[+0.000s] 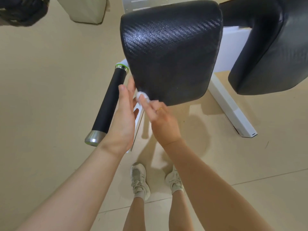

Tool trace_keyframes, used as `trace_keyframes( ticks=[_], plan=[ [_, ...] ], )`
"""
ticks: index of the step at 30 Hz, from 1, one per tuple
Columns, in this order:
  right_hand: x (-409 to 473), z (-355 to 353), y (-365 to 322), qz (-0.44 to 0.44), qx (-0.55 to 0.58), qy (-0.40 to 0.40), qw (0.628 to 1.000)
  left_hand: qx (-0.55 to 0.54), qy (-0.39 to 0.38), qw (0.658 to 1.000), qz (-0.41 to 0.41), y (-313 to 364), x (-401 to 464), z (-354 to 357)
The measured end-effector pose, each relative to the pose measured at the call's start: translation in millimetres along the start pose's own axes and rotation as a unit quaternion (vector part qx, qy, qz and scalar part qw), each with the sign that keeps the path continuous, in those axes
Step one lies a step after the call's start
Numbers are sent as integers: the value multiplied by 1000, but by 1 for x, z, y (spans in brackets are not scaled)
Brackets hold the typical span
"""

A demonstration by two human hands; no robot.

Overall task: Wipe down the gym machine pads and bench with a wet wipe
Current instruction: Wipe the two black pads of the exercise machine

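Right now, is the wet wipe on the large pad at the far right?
No, the right hand presses the wet wipe against the lower left corner of the middle pad.

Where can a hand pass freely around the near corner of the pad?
Crowded at that corner: both hands, left and right, meet the wet wipe beside the black roller handle. Free: the pad top is bare, and open floor lies between its near edge and the white frame leg.
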State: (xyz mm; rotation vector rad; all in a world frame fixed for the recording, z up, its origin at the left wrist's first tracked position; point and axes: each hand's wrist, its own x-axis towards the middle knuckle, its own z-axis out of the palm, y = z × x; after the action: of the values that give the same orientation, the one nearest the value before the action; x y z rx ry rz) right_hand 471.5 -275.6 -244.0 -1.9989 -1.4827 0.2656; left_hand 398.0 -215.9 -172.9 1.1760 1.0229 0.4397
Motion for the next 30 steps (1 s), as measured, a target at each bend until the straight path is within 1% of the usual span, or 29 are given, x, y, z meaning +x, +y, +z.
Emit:
trace_keyframes(
  ticks=[1,2,4,6,9,11,13,14,16,18,20,22,23,24,25,26,27,29,30],
  plan=[
    [-7,4,6,-19,-27,-9,999,5,-6,1000,4,0,-1,2],
    [-16,1,10,-21,-51,-39,998,11,-11,1000,8,0,-2,2],
    [-25,-14,21,16,-36,-38,998,5,-11,1000,9,-3,-2,1],
    [-23,-40,40,69,-23,11,997,15,-14,1000,13,-2,-2,2],
    [-8,-68,48,135,-41,90,986,22,-15,1000,-15,0,-3,2],
    [6,-68,41,176,4,125,976,28,-11,999,-36,0,-3,-1],
    [11,-52,35,201,23,142,969,35,-9,998,-42,-1,-1,-4],
    [10,-42,29,198,15,144,969,40,-11,998,-40,-1,0,-4],
    [2,-19,21,153,-23,126,980,48,-16,998,-28,-1,0,-3],
    [-13,-2,16,112,-39,76,990,50,-21,998,-19,-2,-1,-2],
    [-26,7,15,74,-29,28,996,45,-21,999,-19,-3,-1,-1],
    [-33,4,16,58,-26,22,998,44,-17,999,-23,-3,-1,-2],
    [-33,-1,19,65,-28,43,997,47,-16,998,-24,-3,0,-2],
    [-33,-9,23,91,-29,80,992,52,-15,998,-25,-3,0,-3],
    [-32,-17,28,137,-16,125,983,55,-12,998,-26,-3,0,-2],
    [-30,-26,33,199,18,169,965,57,-9,998,-27,-3,0,-2],
    [-28,-34,40,267,60,205,940,58,-6,998,-28,-4,0,-1],
    [-23,-42,49,371,118,242,889,55,1,998,-33,-5,0,0],
    [-20,-42,49,396,138,240,875,52,4,998,-34,-4,0,0]
  ],
)
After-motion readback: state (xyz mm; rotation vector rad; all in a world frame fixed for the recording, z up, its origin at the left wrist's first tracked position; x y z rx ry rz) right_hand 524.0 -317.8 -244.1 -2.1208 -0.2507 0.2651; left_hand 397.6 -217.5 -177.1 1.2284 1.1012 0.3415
